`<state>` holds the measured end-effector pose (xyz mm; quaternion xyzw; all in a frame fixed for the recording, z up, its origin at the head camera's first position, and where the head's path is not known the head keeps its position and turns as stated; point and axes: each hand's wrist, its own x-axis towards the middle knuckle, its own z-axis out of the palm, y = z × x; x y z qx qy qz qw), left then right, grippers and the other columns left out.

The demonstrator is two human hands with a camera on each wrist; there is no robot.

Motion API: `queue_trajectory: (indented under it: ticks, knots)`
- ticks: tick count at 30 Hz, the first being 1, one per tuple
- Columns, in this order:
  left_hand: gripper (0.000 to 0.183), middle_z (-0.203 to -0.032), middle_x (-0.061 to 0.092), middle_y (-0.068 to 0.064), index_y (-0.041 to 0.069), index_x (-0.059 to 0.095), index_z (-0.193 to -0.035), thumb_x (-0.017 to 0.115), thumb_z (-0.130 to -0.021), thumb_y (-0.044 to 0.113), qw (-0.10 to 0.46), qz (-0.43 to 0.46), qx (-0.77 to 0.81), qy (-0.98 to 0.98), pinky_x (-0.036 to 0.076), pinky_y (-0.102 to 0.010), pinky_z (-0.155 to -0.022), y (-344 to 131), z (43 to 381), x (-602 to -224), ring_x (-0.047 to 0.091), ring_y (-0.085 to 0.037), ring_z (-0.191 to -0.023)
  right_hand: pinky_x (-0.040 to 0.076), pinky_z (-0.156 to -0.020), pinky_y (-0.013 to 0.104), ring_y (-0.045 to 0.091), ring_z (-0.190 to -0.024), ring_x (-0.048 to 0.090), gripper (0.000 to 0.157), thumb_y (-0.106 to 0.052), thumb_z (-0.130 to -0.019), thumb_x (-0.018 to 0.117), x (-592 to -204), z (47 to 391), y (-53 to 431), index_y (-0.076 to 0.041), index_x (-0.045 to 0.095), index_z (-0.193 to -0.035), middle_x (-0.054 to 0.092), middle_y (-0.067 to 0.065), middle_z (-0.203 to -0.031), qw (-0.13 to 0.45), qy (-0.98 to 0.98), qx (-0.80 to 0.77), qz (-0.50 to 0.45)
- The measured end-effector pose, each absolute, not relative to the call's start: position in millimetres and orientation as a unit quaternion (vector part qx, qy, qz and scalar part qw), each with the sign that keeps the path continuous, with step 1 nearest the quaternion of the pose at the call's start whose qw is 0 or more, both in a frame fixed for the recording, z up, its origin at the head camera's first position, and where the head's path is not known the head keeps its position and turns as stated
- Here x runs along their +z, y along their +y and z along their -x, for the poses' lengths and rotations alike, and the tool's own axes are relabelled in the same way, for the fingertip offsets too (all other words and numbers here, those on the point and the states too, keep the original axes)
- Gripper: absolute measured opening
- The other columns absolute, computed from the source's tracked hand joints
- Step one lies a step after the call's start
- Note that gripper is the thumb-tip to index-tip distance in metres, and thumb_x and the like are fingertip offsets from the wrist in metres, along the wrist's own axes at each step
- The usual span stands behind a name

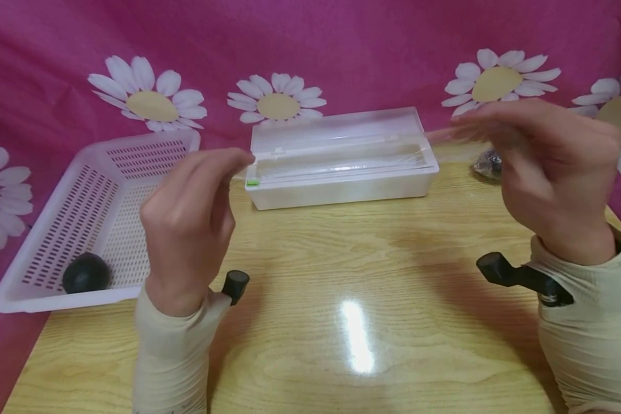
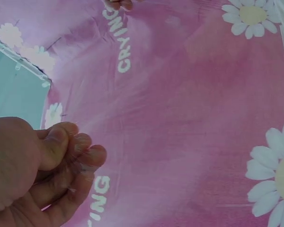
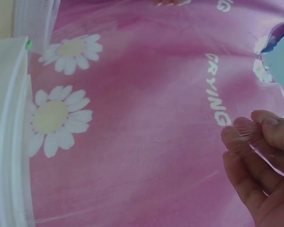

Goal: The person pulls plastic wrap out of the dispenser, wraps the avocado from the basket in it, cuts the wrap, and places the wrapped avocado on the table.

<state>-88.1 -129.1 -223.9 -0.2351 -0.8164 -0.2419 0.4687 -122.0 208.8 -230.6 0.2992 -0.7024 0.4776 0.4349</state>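
A sheet of clear cling film is stretched between the two hands, its ends bunched and wrinkled at the fingertips. My left hand pinches one end between thumb and fingers, at the left end of a white cling film box. The other end is pinched by my right hand, raised to the right of the box and blurred in the head view. The box stands with its lid up at the back, and a green piece sits at its front left corner.
At the left, a white slotted basket holds a dark round object. A small dark item in shiny clear wrap lies partly behind the right hand. The wooden table ends at a pink cloth with daisies.
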Motion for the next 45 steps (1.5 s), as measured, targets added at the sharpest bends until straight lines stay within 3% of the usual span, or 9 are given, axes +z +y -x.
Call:
queue_trajectory:
  ticks: [3,6,12,14,17,22,30,35,45]
  knots:
    - [0.017,-0.099,0.079,-0.014,0.003,0.079,-0.106,0.063,-0.100,0.003,0.505,0.239,-0.256,-0.789,0.062,-0.039,-0.094,-127.5,83.8,-223.0,0.076,-0.029,-0.097,0.016,-0.061,0.012,0.000,-0.060,0.040,0.020,0.012,-0.093,0.054,-230.2,119.5,208.7,0.017,0.073,-0.092,0.079,0.023,-0.090,0.439,-0.660,0.525,-0.310]
    - [0.017,-0.095,0.079,-0.013,0.004,0.080,-0.103,0.065,-0.097,-0.001,0.539,0.238,-0.272,-0.761,0.061,-0.031,-0.095,-126.2,80.2,-222.8,0.076,-0.028,-0.092,0.016,-0.059,0.012,0.001,-0.057,0.039,0.017,0.015,-0.090,0.055,-230.9,118.1,209.2,0.020,0.071,-0.091,0.078,0.026,-0.090,0.437,-0.621,0.561,-0.329]
    - [0.017,-0.088,0.079,-0.012,0.006,0.082,-0.097,0.067,-0.095,-0.003,0.586,0.233,-0.299,-0.716,0.062,-0.031,-0.091,-123.9,75.4,-223.9,0.075,-0.029,-0.083,0.033,-0.063,0.012,0.012,-0.066,0.063,0.011,0.016,-0.091,0.058,-233.9,112.6,217.6,0.020,0.068,-0.094,0.077,0.029,-0.097,0.405,-0.587,0.600,-0.362]
    - [0.017,-0.088,0.080,-0.011,0.006,0.082,-0.097,0.068,-0.094,-0.003,0.590,0.233,-0.302,-0.711,0.062,-0.031,-0.090,-124.2,73.6,-223.5,0.076,-0.029,-0.082,0.030,-0.062,0.012,0.010,-0.061,0.056,0.011,0.016,-0.091,0.058,-232.3,109.8,218.2,0.019,0.067,-0.095,0.077,0.029,-0.098,0.394,-0.586,0.604,-0.369]
    - [0.015,-0.088,0.079,-0.011,0.005,0.081,-0.097,0.068,-0.094,-0.003,0.585,0.237,-0.299,-0.716,0.062,-0.028,-0.091,-127.0,71.4,-222.7,0.076,-0.029,-0.082,0.041,-0.065,0.011,0.014,-0.064,0.063,0.011,0.017,-0.089,0.058,-230.9,109.8,215.8,0.020,0.068,-0.094,0.077,0.029,-0.095,0.392,-0.580,0.608,-0.373]
    - [0.013,-0.085,0.078,-0.012,0.005,0.080,-0.096,0.070,-0.094,-0.002,0.561,0.258,-0.301,-0.727,0.060,-0.023,-0.093,-131.6,67.3,-220.6,0.074,-0.028,-0.080,0.063,-0.079,0.028,0.031,-0.078,0.076,0.008,0.021,-0.086,0.059,-229.9,107.3,209.2,0.027,0.064,-0.090,0.075,0.031,-0.084,0.365,-0.533,0.657,-0.388]
    - [0.017,-0.092,0.079,-0.012,0.004,0.080,-0.102,0.069,-0.093,-0.006,0.480,0.330,-0.289,-0.760,0.059,-0.029,-0.095,-143.7,55.6,-212.6,0.070,-0.029,-0.084,0.061,-0.082,0.031,0.034,-0.086,0.075,0.017,0.017,-0.090,0.059,-225.8,88.9,222.5,0.032,0.061,-0.096,0.075,0.031,-0.094,0.252,-0.554,0.694,-0.384]
    - [0.019,-0.097,0.079,-0.009,0.004,0.079,-0.107,0.067,-0.094,-0.004,0.402,0.371,-0.273,-0.791,0.058,-0.024,-0.092,-154.1,47.1,-210.1,0.070,-0.023,-0.085,0.061,-0.086,0.029,0.032,-0.090,0.076,0.016,0.021,-0.087,0.054,-227.9,86.9,236.5,0.032,0.061,-0.095,0.075,0.031,-0.096,0.203,-0.590,0.660,-0.418]
    - [0.020,-0.092,0.076,-0.001,0.006,0.077,-0.102,0.058,-0.101,0.002,0.311,0.460,-0.272,-0.786,0.060,-0.021,-0.079,-169.0,38.4,-219.3,0.068,-0.012,-0.080,0.062,-0.082,0.023,0.023,-0.084,0.077,0.012,0.021,-0.086,0.056,-236.6,77.2,225.6,0.026,0.066,-0.087,0.077,0.023,-0.089,0.166,-0.569,0.627,-0.506]
